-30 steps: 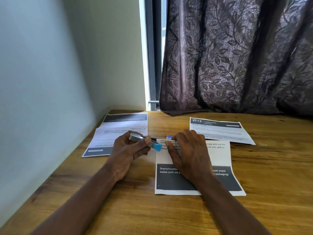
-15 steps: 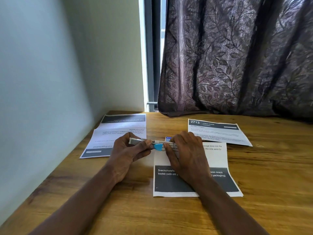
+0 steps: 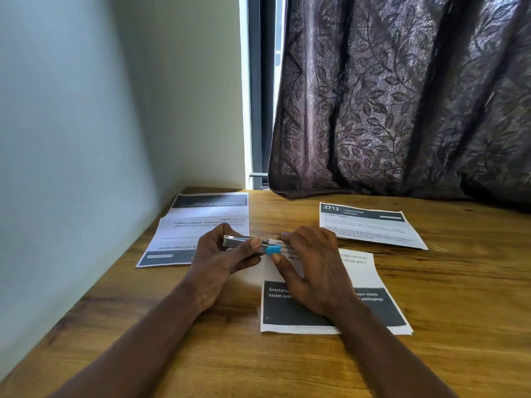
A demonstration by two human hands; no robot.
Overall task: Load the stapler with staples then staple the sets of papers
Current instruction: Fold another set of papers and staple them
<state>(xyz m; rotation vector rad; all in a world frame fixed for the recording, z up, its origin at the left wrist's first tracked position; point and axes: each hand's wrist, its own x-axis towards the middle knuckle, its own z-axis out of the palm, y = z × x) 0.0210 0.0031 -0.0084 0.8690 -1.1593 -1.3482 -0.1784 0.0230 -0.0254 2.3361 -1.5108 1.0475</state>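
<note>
Wood-grain table point(image 3: 459, 311) under my forearms, three sets of papers spread across it. My left hand point(image 3: 218, 262) holds the stapler point(image 3: 244, 242) just above the tabletop, thumb laid along its silver top and the other fingers curled beneath. The stapler lies roughly level, pointing towards my right. My right hand point(image 3: 313, 265) pinches the stapler at its blue tab point(image 3: 272, 250), thumb below and curled forefinger above; the rest of those fingers bend over the middle papers point(image 3: 373, 305). The left papers point(image 3: 184, 234) lie near the wall point(image 3: 71, 139), partly behind my left hand. The right papers point(image 3: 370, 225) sit further back, near the dark leaf-patterned curtain point(image 3: 402, 96).
</note>
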